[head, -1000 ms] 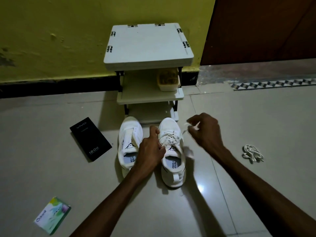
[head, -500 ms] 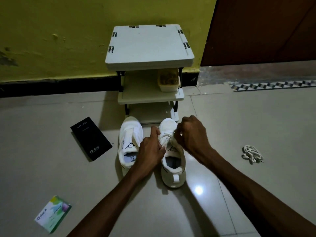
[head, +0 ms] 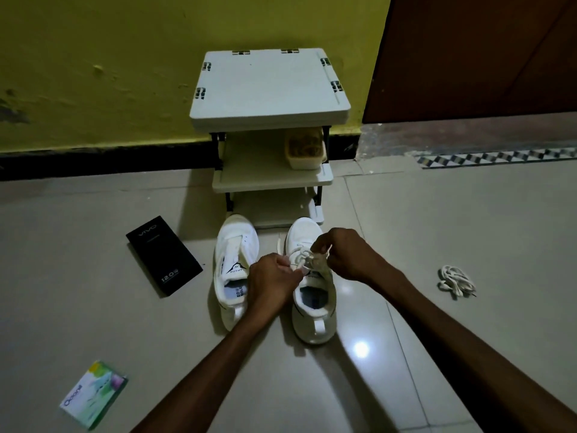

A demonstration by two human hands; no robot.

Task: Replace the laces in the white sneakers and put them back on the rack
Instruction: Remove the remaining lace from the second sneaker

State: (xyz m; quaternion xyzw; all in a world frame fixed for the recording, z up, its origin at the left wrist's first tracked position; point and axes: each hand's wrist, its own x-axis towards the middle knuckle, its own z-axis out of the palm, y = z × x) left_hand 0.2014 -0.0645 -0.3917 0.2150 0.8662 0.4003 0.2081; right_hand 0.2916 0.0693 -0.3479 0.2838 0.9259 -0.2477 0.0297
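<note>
Lace (head: pixel 304 259) on right-side sneaker (head: pixel 315 307): left hand (head: pixel 271 282) and right hand (head: pixel 346 254) each pinch one end, likely to tension it for tying; left-side sneaker (head: pixel 235 245) looks unlaced.

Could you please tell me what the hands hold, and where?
Left hand and right hand each pinch a free strand of the white lace on the right-hand white sneaker.

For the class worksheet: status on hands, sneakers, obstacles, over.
Hands: left hand and right hand pinch white lace on right white sneaker. Beside it, left white sneaker unlaced. Possible obstacle: beige tub on white plastic rack.
</note>
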